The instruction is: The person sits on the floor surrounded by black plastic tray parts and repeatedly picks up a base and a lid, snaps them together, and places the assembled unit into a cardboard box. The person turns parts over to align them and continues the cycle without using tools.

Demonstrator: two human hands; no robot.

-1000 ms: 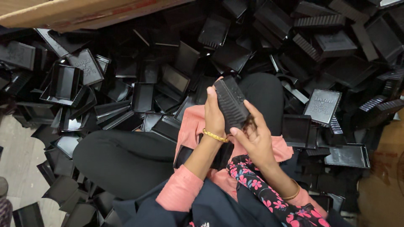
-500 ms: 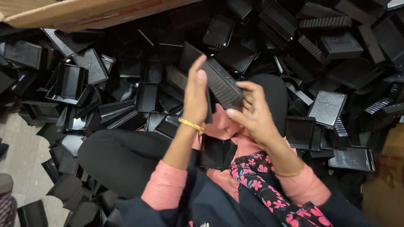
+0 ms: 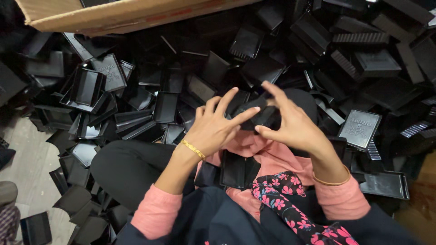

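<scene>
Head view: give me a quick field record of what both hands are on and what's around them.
left hand: fingers spread, gripping a black plastic box part
right hand: fingers on the same part from the other side
wrists: gold bangle on the left, thin bangle on the right
lap: more black parts resting on pink cloth
surroundings: heap of black box parts all round the seated person
top edge: cardboard carton
floor: pale, at the left
</scene>
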